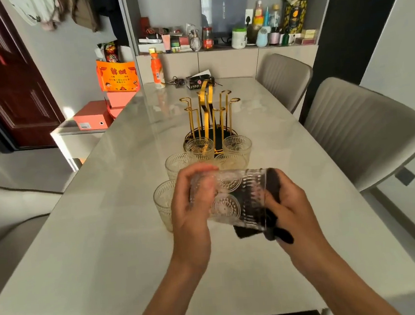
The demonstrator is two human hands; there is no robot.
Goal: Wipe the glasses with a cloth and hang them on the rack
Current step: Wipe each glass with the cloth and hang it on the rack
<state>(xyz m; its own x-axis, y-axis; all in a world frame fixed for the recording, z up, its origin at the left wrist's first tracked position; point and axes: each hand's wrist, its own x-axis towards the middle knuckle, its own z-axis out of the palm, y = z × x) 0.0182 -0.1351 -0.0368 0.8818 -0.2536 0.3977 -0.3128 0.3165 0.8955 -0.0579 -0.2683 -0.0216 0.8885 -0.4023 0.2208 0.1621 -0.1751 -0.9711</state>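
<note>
Mid-wipe at frame centre: left hand (pixel 191 209) gripping the held glass (pixel 230 198) sideways, right hand (pixel 291 205) clutching dark cloth (pixel 271 187) at its mouth. Five glasses (pixel 199 148) waiting below the gold rack (pixel 208 112), pegs bare.

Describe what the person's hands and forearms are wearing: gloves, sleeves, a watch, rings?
Nothing shows: the left hand and right hand are bare, with no gloves, and I see no rings. Both forearms are uncovered as far as the frame edge, with no sleeve, watch or band in view.
</note>
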